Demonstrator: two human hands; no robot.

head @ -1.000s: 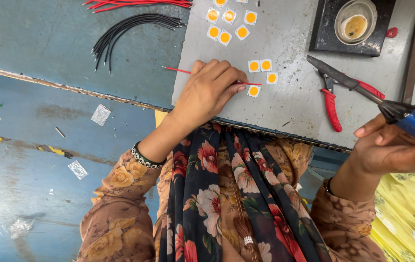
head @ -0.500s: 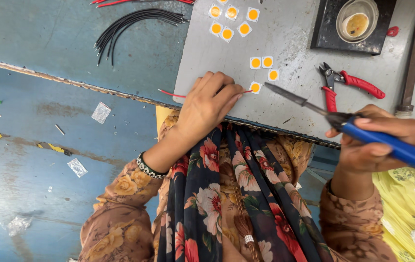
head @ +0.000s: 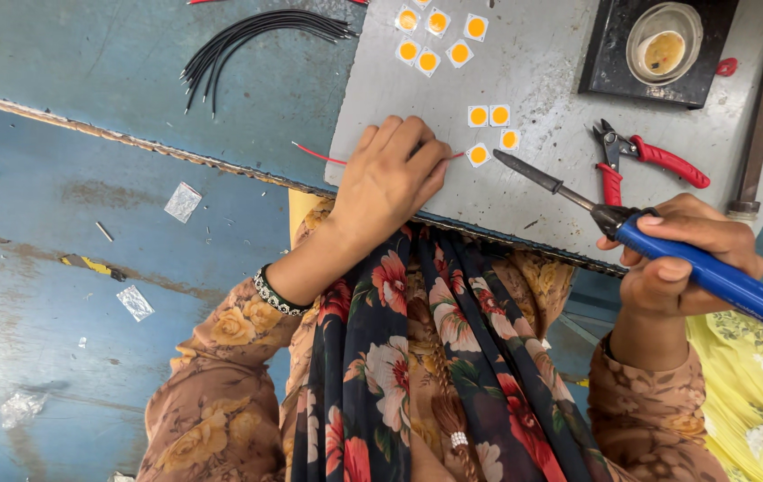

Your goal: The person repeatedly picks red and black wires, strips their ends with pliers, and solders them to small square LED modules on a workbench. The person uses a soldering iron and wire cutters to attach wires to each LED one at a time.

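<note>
— One red wire (head: pixel 317 153) lies pinned under the left hand (head: pixel 390 178), its free end sticking out over the grey plate's (head: pixel 542 62) left edge, its other end at a small square yellow chip (head: pixel 479 154).

— And the right hand (head: pixel 680 254)?

— Closed around a blue-handled soldering iron (head: pixel 658 245), whose dark tip sits just beside that chip.

— What lies farther out?

— Red-handled cutters (head: pixel 645 156) near the iron, more yellow chips (head: pixel 435 40) above, black wires (head: pixel 256 36) on the blue bench (head: pixel 87 54).

left hand (head: pixel 390 178) flat, right hand (head: pixel 680 254) fisted
</note>
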